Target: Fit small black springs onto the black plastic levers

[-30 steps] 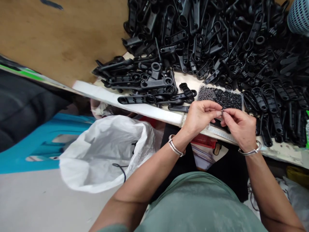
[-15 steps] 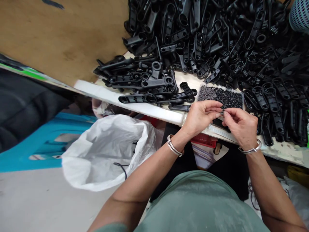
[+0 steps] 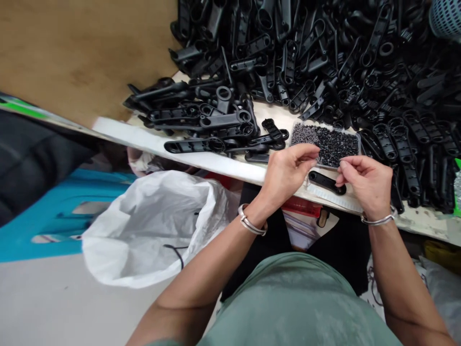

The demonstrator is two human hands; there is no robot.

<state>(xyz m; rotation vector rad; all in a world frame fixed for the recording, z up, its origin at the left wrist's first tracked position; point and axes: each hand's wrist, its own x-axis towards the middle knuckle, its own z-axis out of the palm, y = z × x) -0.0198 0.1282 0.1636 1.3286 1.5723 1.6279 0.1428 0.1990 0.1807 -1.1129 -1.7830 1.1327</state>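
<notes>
My left hand and my right hand hover at the near edge of the table, a short gap between them. Both have the fingers curled with thumb against fingertips; whatever they pinch is too small to make out. Between them on the table lies one black plastic handle piece. Just behind it sits a shallow clear tray full of tiny black parts. A big heap of black handle pieces covers the table beyond.
The table edge is a white strip. Below it to the left stands an open white sack, with a blue chair further left. A pale blue basket sits at the far right corner. A brown board lies left.
My hands, which met fingertip to fingertip over the tray's front, have drawn apart. The black handle piece lying between them now shows. The view has shifted slightly.
</notes>
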